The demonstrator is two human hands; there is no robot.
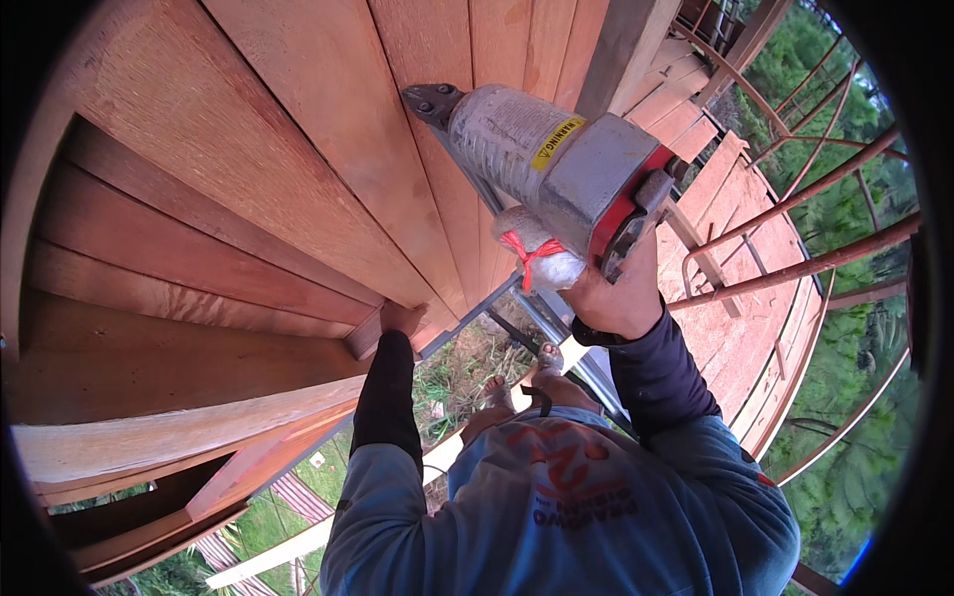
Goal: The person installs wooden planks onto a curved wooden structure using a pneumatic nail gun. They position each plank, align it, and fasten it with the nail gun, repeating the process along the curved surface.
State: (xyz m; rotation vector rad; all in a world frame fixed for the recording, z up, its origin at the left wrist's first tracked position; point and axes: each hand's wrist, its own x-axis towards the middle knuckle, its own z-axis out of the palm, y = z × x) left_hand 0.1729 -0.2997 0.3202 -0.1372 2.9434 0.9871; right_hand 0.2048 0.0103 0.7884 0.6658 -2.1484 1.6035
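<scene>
My right hand is closed round the handle of a grey nail gun with a red band and a yellow warning label. The tool's dark nose points to the left, over the reddish wooden planks. Beside the hand, a pale wrapped bundle is tied with red string on the tool. My left hand holds the lower end of a wooden plank at the planking's edge. Its fingertips are partly hidden by the wood.
Below me, my bare feet stand by a pale narrow beam and metal bars, with grassy ground far beneath. On the right, rusty scaffold pipes cross in front of a curved wooden deck. A thick wooden post rises beyond the nail gun.
</scene>
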